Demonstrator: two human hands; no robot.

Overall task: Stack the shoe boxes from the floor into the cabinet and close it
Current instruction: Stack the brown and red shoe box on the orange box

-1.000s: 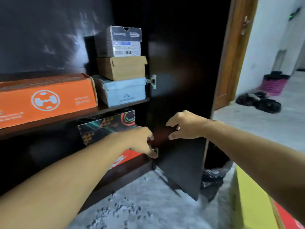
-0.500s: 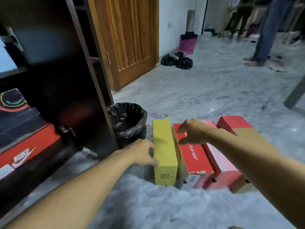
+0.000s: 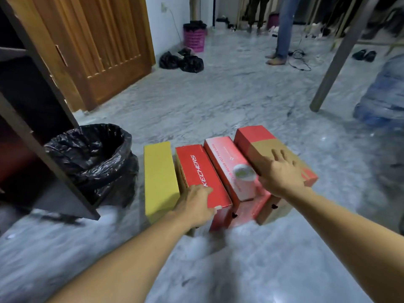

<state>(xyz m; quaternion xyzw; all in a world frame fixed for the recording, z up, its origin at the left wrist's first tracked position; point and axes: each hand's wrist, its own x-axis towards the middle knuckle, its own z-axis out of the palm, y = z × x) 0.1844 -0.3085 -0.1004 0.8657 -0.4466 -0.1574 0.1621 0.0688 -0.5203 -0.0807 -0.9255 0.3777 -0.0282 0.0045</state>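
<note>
Several shoe boxes stand on edge in a row on the marble floor: a yellow box (image 3: 159, 178), a red Skechers box (image 3: 200, 171), a pinkish-red box (image 3: 227, 167) and a red-and-brown box (image 3: 264, 147). My left hand (image 3: 196, 204) rests on the near end of the Skechers box, fingers curled over its edge. My right hand (image 3: 278, 173) lies flat with fingers spread on the brown part of the red-and-brown box. The dark cabinet (image 3: 28, 110) is at the left, its open door edge (image 3: 54, 162) jutting out.
A bin lined with a black bag (image 3: 91, 158) stands between the cabinet door and the boxes. A wooden door (image 3: 102, 47), black bags (image 3: 181, 62), a pink basket (image 3: 194, 38), a person's legs (image 3: 282, 31), a table leg (image 3: 336, 55) and a blue water jug (image 3: 384, 92) lie beyond.
My view swung from the cabinet shelves down to the floor boxes. Both hands left the cabinet door and reached onto the boxes, the left onto the Skechers box, the right onto the red-and-brown one.
</note>
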